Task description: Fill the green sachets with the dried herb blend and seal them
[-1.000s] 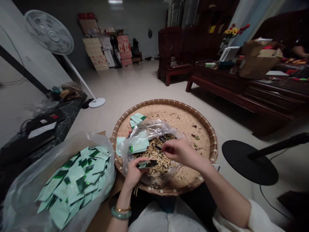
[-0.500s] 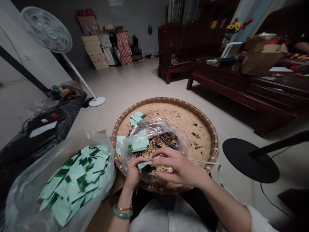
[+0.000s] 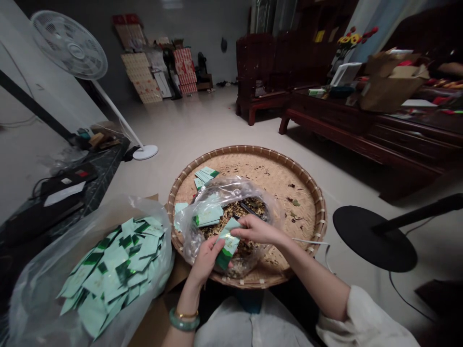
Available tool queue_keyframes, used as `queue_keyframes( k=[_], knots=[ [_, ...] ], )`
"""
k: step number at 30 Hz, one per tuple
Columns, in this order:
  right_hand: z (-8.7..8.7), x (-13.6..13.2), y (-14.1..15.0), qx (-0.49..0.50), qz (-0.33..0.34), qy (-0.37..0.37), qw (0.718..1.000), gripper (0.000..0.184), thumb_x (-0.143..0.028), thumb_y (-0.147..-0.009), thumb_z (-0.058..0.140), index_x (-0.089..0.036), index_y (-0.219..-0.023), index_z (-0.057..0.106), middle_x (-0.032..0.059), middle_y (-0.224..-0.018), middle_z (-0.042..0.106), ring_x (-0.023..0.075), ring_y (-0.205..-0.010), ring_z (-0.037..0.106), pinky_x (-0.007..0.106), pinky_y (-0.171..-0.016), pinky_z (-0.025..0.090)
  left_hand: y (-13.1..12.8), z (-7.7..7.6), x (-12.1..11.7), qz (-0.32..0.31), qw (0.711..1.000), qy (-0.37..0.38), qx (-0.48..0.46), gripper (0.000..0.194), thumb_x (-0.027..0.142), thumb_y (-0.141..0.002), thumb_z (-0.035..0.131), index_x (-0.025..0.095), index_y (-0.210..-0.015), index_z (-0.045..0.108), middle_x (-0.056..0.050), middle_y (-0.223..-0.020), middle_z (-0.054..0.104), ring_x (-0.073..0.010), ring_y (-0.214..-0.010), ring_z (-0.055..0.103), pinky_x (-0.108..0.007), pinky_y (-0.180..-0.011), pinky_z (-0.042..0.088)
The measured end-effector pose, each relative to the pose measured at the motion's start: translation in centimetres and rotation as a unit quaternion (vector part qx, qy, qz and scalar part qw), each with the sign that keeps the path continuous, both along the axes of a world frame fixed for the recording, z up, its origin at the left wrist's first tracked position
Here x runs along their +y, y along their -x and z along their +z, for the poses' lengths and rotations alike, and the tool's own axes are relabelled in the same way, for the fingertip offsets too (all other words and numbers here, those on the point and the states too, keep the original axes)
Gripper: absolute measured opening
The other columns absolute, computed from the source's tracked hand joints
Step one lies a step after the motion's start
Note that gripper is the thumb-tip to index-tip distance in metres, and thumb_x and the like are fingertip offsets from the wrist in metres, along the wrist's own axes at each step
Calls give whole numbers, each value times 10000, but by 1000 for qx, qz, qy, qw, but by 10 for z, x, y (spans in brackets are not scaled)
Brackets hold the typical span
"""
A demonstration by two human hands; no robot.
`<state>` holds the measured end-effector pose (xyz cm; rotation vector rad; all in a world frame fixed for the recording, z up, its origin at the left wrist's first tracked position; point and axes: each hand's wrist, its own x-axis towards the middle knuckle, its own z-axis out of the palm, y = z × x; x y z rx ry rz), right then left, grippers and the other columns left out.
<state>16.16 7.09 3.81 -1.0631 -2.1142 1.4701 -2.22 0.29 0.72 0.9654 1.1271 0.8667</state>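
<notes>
Left hand (image 3: 206, 260) and right hand (image 3: 258, 230) together pinch a tilted pale green sachet (image 3: 227, 244) between thumbs and fingertips, just above a clear plastic bag (image 3: 191, 241) of dried, flaky mix (image 3: 249, 207). That bag sits in a wide woven bamboo tray (image 3: 318, 212). A heaped bag of matching sachets (image 3: 115, 274) lies at lower left.
</notes>
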Motion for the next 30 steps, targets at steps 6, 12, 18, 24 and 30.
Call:
queue_keyframes(
  k=[6,12,18,24,30],
  knots=[
    [-14,6,-5,65,8,91,994,357,-458,-761,575,-148,-602,498,-57,-522,427,69,-471,396,184,-447,308,-3,-3,0,32,998,24,-38,533,577,-723,605,128,-1009,635,-38,-706,690,-119,-429,580,-220,-422,451],
    [-17,7,-5,59,-2,82,995,348,-456,-726,616,-123,-627,595,-53,-540,452,67,-486,392,184,-454,307,-2,-7,8,67,997,4,-24,462,528,-690,664,110,-886,685,-46,-714,694,-138,-589,601,-233,-549,482],
    [-19,7,1,61,-72,-5,996,289,-397,-688,673,-118,-624,639,-44,-578,502,86,-556,439,194,-518,325,-6,-5,14,142,989,-37,21,346,437,-604,751,125,-745,708,-23,-699,711,-150,-658,614,-233,-642,466],
    [-31,4,10,92,-193,8,977,225,-340,-623,720,-131,-642,637,-41,-555,533,85,-528,441,190,-485,323,-13,-1,12,116,993,3,-22,402,410,-587,771,135,-859,662,-17,-689,711,-147,-581,642,-233,-578,478],
    [-34,-4,22,219,-250,83,939,372,-303,-568,741,-174,-889,606,-57,-615,537,92,-524,481,199,-480,404,-18,-3,11,88,996,32,-9,495,384,-517,820,116,-896,648,-39,-694,708,-153,-527,646,-245,-543,492]
  ],
)
